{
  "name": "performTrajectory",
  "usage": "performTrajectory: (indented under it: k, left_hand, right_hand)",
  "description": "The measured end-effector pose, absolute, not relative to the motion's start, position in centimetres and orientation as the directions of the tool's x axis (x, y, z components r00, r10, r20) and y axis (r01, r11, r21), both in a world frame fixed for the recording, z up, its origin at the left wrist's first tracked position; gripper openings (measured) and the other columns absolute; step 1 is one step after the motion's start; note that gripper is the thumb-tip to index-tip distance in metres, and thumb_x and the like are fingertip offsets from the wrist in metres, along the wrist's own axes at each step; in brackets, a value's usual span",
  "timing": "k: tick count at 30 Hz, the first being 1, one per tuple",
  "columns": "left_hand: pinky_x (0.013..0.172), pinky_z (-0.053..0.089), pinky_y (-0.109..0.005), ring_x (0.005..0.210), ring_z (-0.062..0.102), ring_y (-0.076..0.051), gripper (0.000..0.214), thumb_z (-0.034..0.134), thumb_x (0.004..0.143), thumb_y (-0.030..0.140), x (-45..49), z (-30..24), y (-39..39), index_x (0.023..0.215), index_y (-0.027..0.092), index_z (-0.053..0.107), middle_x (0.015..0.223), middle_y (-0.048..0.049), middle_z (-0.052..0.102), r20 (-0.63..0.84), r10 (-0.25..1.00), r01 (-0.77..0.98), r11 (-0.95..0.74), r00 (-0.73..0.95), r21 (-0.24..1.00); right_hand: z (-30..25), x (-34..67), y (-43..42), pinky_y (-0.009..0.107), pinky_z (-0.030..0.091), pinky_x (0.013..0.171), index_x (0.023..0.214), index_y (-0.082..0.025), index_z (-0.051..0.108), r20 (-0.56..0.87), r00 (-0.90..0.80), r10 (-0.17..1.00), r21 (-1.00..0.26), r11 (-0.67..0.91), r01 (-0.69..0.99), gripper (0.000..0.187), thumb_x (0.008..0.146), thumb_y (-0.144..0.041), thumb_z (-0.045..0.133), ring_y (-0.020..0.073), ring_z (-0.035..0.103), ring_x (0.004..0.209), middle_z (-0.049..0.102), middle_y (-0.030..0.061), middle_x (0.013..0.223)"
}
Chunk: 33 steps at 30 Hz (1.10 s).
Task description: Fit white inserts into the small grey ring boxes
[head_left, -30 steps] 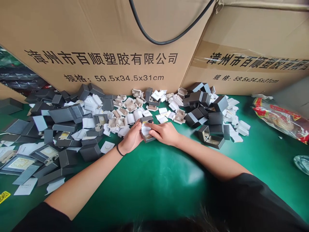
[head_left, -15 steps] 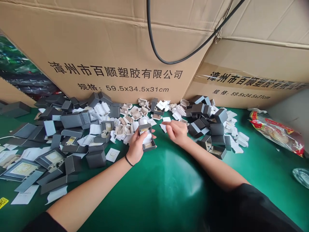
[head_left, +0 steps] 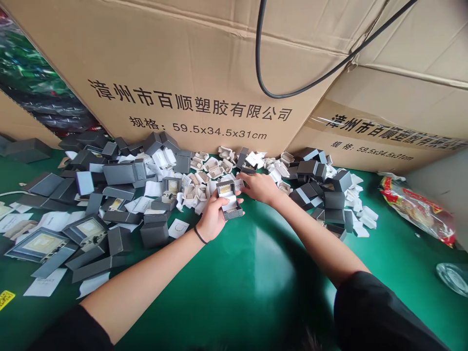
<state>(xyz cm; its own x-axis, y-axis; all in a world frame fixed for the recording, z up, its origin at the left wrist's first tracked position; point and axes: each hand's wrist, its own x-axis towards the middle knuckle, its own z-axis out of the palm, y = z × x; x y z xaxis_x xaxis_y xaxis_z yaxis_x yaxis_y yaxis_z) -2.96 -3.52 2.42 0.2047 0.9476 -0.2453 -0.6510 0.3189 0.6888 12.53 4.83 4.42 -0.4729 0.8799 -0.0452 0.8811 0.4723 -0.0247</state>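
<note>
My left hand is closed around a small dark grey jewellery box, its lid tipped up. White lining and a yellowish patch show inside it. Just beyond this box, my right hand reaches in at the edge of the pile, fingers bent down and drawn together. A white paper slip lies by its fingertips; whatever they grip is hidden. Small beige card inserts are heaped behind both hands.
Dark grey boxes and papers crowd the left; more dark boxes stand right. Large cartons wall off the back, with a black cable hanging before them. A food packet and a glass dish are far right.
My right hand has moved left and forward to the edge of the pile, its fingers now lowered. My left hand keeps the opened box. The view has shifted slightly.
</note>
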Motion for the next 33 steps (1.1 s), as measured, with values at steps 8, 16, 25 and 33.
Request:
performTrajectory:
  k: [8,16,25,33]
  left_hand:
    - [0.082,0.053,-0.043,0.103,0.061,-0.027,0.036,0.048,0.084,0.03,-3.2,2.8,-3.6,0.116,0.015,0.054,0.117,-0.013,0.062,-0.291,0.902,-0.714,0.43,0.318,0.553]
    - [0.094,0.046,-0.05,0.117,0.054,-0.03,0.052,0.035,0.091,0.048,-3.1,3.3,-3.0,0.133,0.019,0.043,0.13,-0.0134,0.054,-0.273,0.87,-0.694,0.493,0.411,0.526]
    - [0.088,0.052,-0.047,0.116,0.056,-0.03,0.042,0.039,0.093,0.025,-3.2,3.0,-3.1,0.136,0.028,0.04,0.131,-0.008,0.055,-0.328,0.823,-0.611,0.565,0.464,0.555]
    - [0.082,0.056,-0.042,0.112,0.058,-0.027,0.032,0.047,0.091,0.031,-3.2,1.9,-3.3,0.122,0.023,0.054,0.123,-0.0084,0.059,-0.343,0.764,-0.493,0.625,0.547,0.605]
  right_hand:
    - [1.4,15.4,1.2,0.023,0.039,0.049,0.084,-0.02,0.051,0.189,-0.082,0.979,-0.824,0.203,0.528,0.027,0.084,-0.047,0.051,0.0104,0.048,0.046,0.051,-0.0053,0.054]
    - [-0.6,15.3,0.6,0.022,0.045,0.051,0.092,-0.02,0.05,0.079,-0.215,0.973,-0.986,0.109,0.129,0.031,0.085,-0.05,0.048,0.0088,0.052,0.049,0.057,-0.0042,0.063]
    - [0.2,15.3,-0.2,0.023,0.047,0.055,0.083,-0.02,0.053,0.224,-0.055,0.973,-0.965,0.23,0.125,0.028,0.089,-0.046,0.045,0.0092,0.054,0.056,0.057,-0.0016,0.066]
    - [0.5,15.1,-1.2,0.025,0.049,0.06,0.088,-0.02,0.057,0.376,-0.114,0.92,-0.86,0.392,0.328,0.024,0.091,-0.039,0.044,0.0111,0.058,0.059,0.063,0.0007,0.069]
